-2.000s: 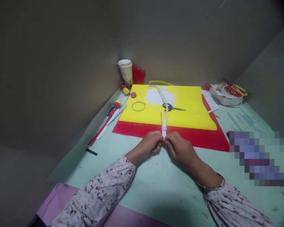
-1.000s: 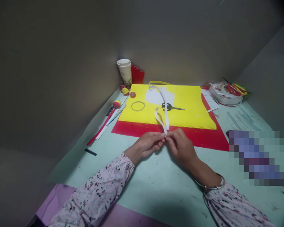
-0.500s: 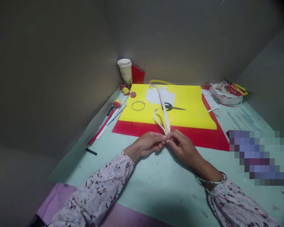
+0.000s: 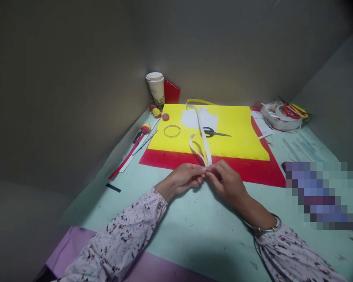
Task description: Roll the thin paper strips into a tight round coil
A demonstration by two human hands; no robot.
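- Head view, and both hands meet over the near part of the table (image 4: 164, 231), fingertips almost together.
- Left hand (image 4: 188, 178) in a pinch, thumb laid over bent fingers, gripping the near ends of the white strips (image 4: 204, 137).
- Right hand (image 4: 225, 182) comes in at the very same spot, thumb and forefinger pressed tight – which fingertips have which strip is too small to tell.
- And the strips: one runs long and away over the yellow sheets (image 4: 241, 129), bending at their far edge; the other, shorter, curls up in a loop on the left.
- Behind the long strip, the scissors (image 4: 222, 134) lie on the yellow, handles partly covered, blades pointing right.
- Left of them, a thin ring (image 4: 172, 131) flat on the same sheets.
- Under the yellow, a red sheet (image 4: 247, 173), its front edge just beyond the hands.
- Far left corner, a lidded cup (image 4: 157, 92), standing upright.
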